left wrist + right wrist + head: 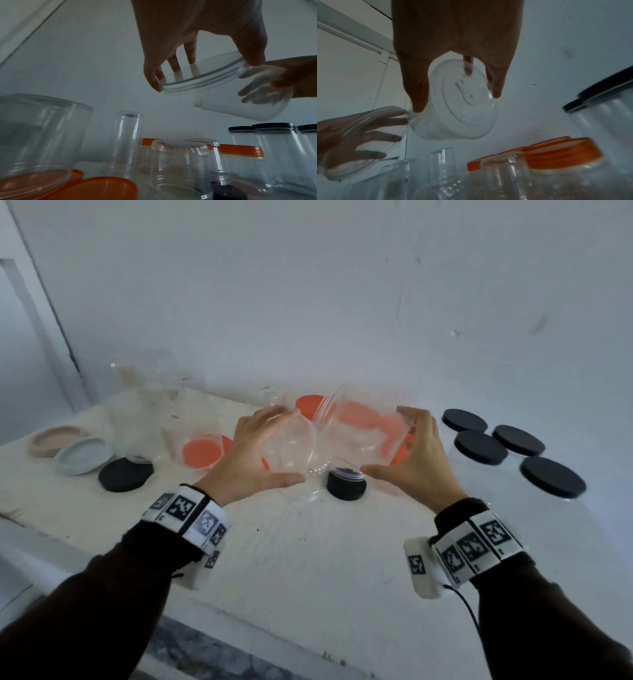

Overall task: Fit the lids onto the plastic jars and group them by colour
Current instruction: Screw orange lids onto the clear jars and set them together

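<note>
Pale pink (54, 440), grey-blue (84, 455) and black (125, 474) lids lie at the white table's (308, 559) far left, beside clear open jars and orange lids (200, 453). Left of centre, held above the table, the left hand (255, 460) has its fingers and thumb curled round the rim of a clear lid (291, 450). Touching it on the right, a clear jar (359, 433) lies tilted, its base clamped in the right hand's (414, 460) curled fingers. Four black-lidded jars (551, 475) stand grouped at the right.

Held jar (359, 433) motion-blurred; forearms cropped
</note>
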Motion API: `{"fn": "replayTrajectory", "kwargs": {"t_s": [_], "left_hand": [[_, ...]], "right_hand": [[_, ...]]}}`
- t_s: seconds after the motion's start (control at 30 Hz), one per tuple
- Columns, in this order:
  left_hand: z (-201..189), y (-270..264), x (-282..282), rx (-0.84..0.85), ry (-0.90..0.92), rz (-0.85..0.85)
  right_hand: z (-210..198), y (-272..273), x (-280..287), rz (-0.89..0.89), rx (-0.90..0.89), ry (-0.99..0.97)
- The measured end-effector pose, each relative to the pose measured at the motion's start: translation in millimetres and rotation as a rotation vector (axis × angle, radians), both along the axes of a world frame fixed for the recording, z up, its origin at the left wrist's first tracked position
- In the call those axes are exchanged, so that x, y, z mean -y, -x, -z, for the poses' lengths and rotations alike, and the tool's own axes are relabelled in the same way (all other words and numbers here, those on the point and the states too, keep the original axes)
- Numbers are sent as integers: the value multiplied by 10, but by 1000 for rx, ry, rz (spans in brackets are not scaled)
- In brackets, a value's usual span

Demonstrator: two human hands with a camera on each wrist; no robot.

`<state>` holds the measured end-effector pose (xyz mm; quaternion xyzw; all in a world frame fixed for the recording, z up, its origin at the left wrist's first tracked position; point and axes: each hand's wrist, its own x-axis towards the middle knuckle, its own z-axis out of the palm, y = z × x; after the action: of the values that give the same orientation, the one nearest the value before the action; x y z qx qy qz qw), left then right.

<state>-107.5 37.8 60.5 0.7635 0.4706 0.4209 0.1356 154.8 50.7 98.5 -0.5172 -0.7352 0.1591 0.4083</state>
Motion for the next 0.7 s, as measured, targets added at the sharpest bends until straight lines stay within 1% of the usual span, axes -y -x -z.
{"fn": "replayTrajectory", "kwargs": {"t_s": [0.17, 0.37, 0.57, 0.63, 0.7], "left_hand": [[-48, -422, -55, 0, 7, 85], [-39, -823, -122, -14, 0, 178], [-7, -1155, -116, 56, 114, 310], [24, -1237, -135, 38, 110, 336], [59, -1311, -164, -19, 110, 336]], "right_hand": [[221, -448, 166, 83, -16, 103], [532, -799, 322, 109, 67, 303], [732, -1010, 449, 128, 84, 368], [777, -1073, 471, 123, 85, 415], [815, -1127, 488, 110, 88, 460]]}}
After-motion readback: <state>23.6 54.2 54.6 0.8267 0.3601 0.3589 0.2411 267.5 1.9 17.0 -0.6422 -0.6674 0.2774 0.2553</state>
